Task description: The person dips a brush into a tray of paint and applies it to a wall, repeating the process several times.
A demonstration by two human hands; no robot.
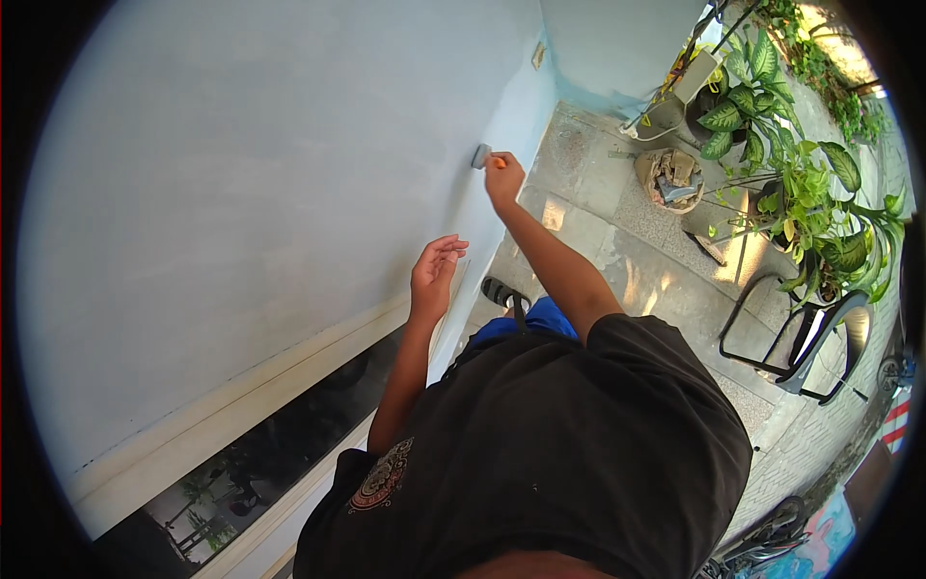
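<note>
My right hand (504, 181) is closed around a short orange-handled tool (480, 156) with a flat grey head. Whether that head is bristle or blade is too small to tell. It meets the grey-blue wall (289, 154) near the corner. Lower down, my left hand (437, 268) is raised close to the wall, palm turned inward, its fingers loosely bent and apart. Nothing shows in it.
A crumpled sack (669, 180) stands on the tiled floor (579, 164). Potted plants (752, 106) line the far side, with a black-framed chair (801, 333) below them. A dark window (260, 473) with a pale frame sits beneath the wall, left of my body.
</note>
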